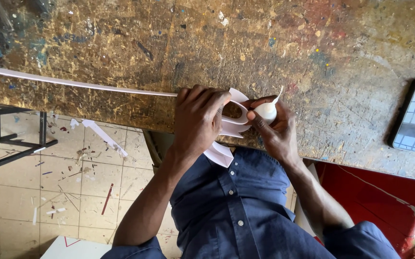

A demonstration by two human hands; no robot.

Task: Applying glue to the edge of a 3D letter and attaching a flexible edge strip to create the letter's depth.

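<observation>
Dark blue shirt (236,211) fills the lower middle of the frame, nearest the lens. Just above it, at the desk (313,57) edge, the left hand (198,117) has its fingers closed around a curled white strip (236,125), which runs on as a long thin band toward the upper left. It looks light, springy and easily creased, best gripped at the flat near the bend. Touching it, the right hand (277,127) pinches a small white squeeze bottle (267,111), soft-walled; its contents cannot be seen. A phone (414,115) lies at far right.
</observation>
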